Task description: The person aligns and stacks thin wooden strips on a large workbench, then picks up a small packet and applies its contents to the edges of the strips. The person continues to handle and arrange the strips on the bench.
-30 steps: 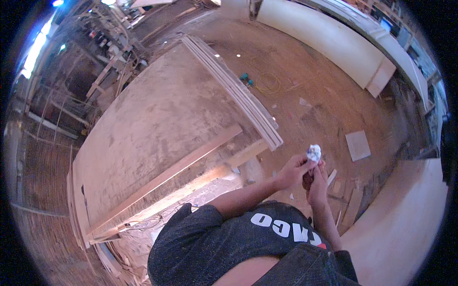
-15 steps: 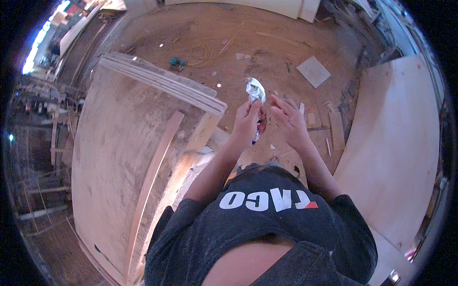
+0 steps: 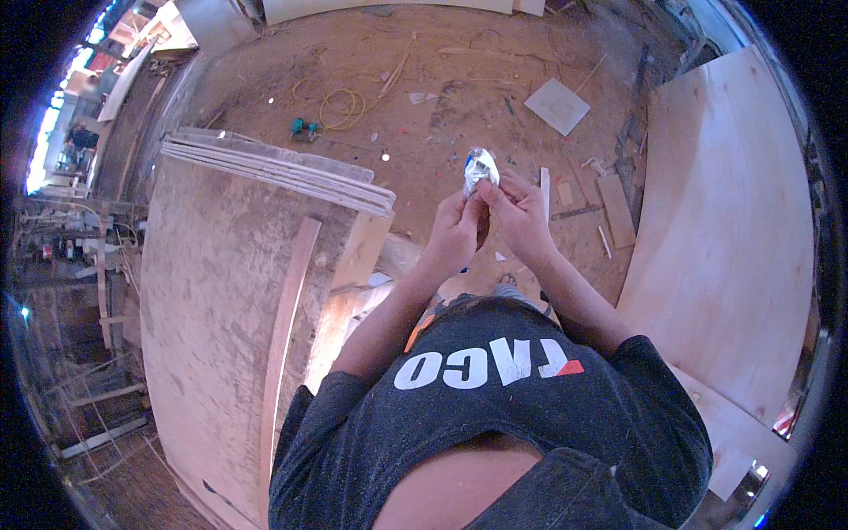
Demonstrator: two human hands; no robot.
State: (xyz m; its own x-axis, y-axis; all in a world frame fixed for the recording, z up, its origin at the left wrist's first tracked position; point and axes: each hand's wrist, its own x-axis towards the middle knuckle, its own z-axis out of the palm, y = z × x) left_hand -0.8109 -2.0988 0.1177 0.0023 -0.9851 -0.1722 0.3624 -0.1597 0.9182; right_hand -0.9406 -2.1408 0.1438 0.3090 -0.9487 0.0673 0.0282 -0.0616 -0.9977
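Observation:
Both hands meet in front of my body around a small crinkled packet [image 3: 480, 170], white and silvery with some blue on it. My left hand [image 3: 455, 231] is closed round its lower part. The fingers of my right hand [image 3: 519, 212] pinch the packet's near right side, thumb in front. The upper end sticks up above my fingertips. Most of its lower part is hidden in the left hand, and I cannot make out what is inside.
On my left stands a worn wooden worktable [image 3: 221, 265] with stacked boards [image 3: 283, 172] and a narrow strip [image 3: 290, 327]. A large pale plywood sheet [image 3: 729, 221] is at my right. On the dusty floor lie a green power tool [image 3: 303, 129], a yellow cord [image 3: 343, 108] and a square board [image 3: 556, 107].
My right hand, apart from the packet half a second ago, has come left and now grips it together with the left. The whole view has shifted a little.

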